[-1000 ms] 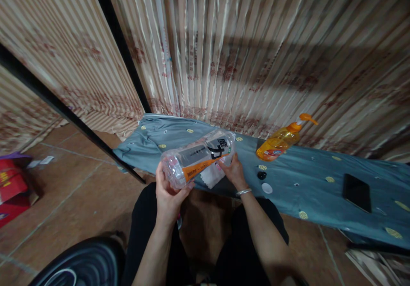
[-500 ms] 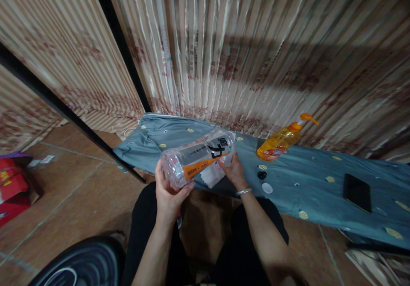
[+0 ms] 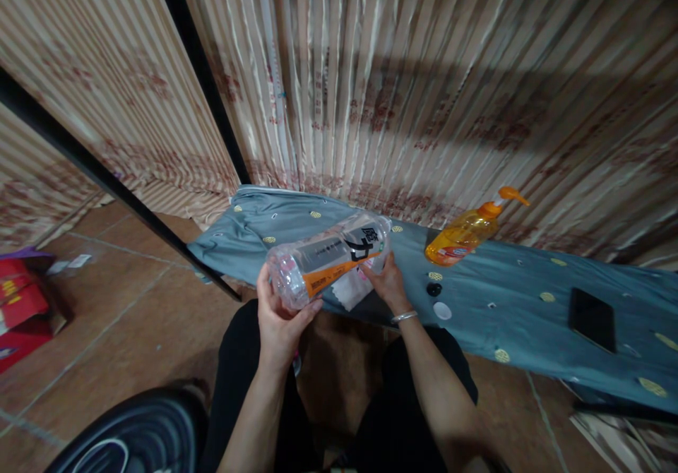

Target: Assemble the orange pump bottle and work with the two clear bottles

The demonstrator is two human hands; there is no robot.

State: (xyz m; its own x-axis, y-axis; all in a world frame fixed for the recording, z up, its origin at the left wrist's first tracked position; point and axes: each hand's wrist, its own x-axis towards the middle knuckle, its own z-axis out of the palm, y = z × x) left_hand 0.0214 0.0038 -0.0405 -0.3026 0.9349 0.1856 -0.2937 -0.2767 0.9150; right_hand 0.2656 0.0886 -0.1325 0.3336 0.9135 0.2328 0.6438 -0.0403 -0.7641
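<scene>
A large clear plastic bottle (image 3: 331, 258) with a silver, black and orange label lies tilted across the view between my hands. My left hand (image 3: 283, 314) is wrapped round its base end, thumb underneath. Near the other end, my right hand (image 3: 388, 282), with a silver bangle at the wrist, grips the bottle's side; some of its fingers are hidden. Below the bottle, a white wrapper or cloth (image 3: 350, 289) with pink print shows, partly covered. To the right, a black cap (image 3: 434, 289) and a white round lid (image 3: 442, 310) rest on the blue-green cloth.
An orange pump bottle (image 3: 460, 236) stands behind the caps on the cloth-covered bench (image 3: 508, 303). A black phone (image 3: 592, 319) lies at the right. A dark pole (image 3: 121, 198) slants at the left, near a black round stool (image 3: 132, 438) and a red box (image 3: 24, 303). Curtains hang behind.
</scene>
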